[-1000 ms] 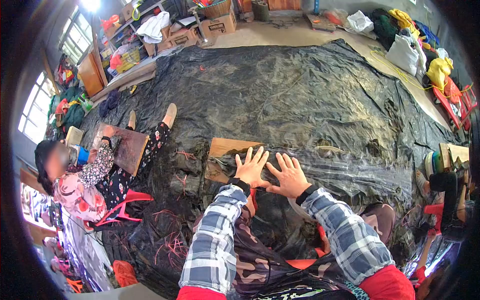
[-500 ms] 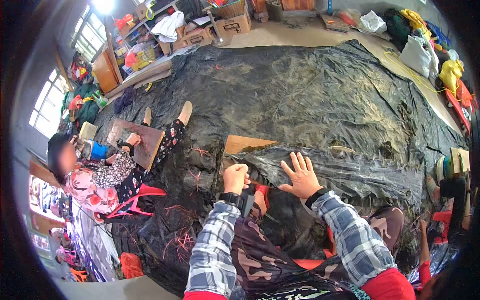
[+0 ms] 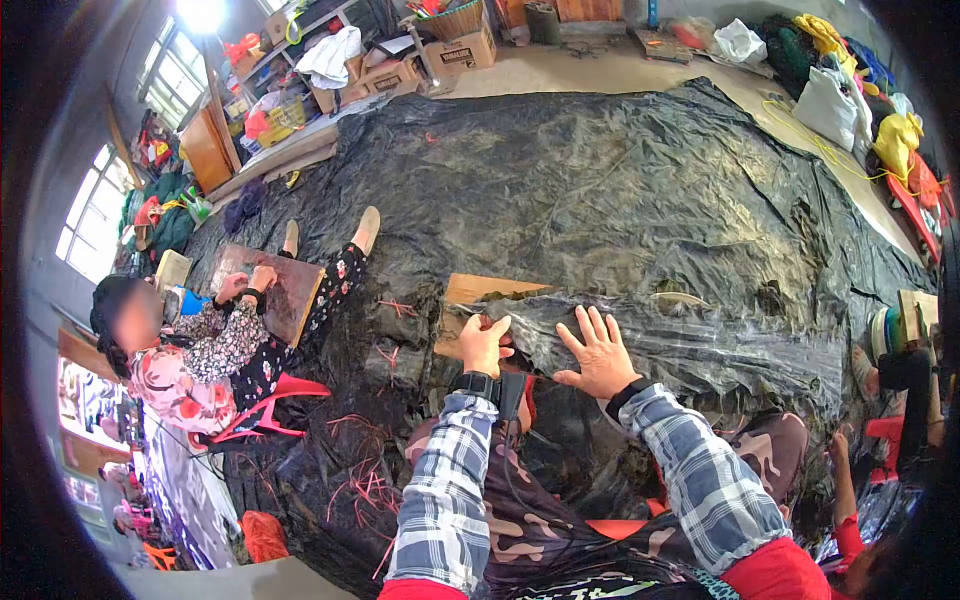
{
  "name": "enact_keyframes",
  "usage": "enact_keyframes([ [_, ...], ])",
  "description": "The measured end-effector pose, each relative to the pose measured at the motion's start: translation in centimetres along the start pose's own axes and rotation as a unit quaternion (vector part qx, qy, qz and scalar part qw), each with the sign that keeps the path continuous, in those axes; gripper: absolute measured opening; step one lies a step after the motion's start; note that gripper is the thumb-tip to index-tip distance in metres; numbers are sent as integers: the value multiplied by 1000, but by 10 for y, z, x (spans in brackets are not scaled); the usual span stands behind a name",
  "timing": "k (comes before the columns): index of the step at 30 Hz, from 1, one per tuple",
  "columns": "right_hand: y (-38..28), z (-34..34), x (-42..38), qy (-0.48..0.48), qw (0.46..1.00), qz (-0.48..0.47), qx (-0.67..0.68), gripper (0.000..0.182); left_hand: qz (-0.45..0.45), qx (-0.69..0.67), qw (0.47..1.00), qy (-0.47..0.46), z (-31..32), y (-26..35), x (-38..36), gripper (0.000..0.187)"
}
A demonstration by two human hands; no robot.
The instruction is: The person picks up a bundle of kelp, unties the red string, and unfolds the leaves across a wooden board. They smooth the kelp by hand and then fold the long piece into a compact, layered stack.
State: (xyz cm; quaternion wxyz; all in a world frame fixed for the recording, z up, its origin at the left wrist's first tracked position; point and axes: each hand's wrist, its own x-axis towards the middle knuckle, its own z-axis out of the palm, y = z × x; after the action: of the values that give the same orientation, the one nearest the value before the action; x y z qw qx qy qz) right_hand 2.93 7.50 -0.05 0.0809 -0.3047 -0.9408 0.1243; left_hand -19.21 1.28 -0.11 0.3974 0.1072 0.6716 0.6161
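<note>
A bundle of thin dark sheet-like material [image 3: 700, 345] lies across my lap and over a wooden board [image 3: 480, 290], whose left part shows. My left hand [image 3: 484, 345] is closed at the bundle's left end, above the board; its fingers are pinched, and what is between them is too small to make out. My right hand [image 3: 597, 355] lies flat on the bundle with its fingers spread, holding nothing. A black device [image 3: 512, 395] is beside my left wrist.
At the left a seated person [image 3: 190, 360] works with both hands on a board [image 3: 300, 290]. Pink strings [image 3: 370, 490] lie on the black sheet [image 3: 560, 180]. Part of another person [image 3: 905, 375] shows at the right. Boxes [image 3: 465, 52] stand at the back.
My left hand has shifted slightly right along the bundle's left end, uncovering more of the board. My right hand stays flat. The seated person's hands have come together on their board.
</note>
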Motion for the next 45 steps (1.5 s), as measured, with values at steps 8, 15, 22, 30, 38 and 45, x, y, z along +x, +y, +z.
enact_keyframes([
  [8,-1,-2,0,-5,1000,-3,5,82,199,459,853,150,-16,-4,4,30],
  [15,-2,-3,0,-4,1000,3,5,82,196,499,818,210,-8,-7,-4,36],
  [22,-2,-4,0,-4,1000,3,-2,82,44,531,819,214,4,20,-10,66],
  [30,2,2,0,1,1000,2,5,83,41,540,823,174,12,6,22,35],
  [38,0,3,-3,28,999,-25,10,80,254,210,925,186,21,-12,7,28],
  [45,-2,-1,2,-11,999,-31,-13,77,133,-121,973,142,32,1,-11,39],
])
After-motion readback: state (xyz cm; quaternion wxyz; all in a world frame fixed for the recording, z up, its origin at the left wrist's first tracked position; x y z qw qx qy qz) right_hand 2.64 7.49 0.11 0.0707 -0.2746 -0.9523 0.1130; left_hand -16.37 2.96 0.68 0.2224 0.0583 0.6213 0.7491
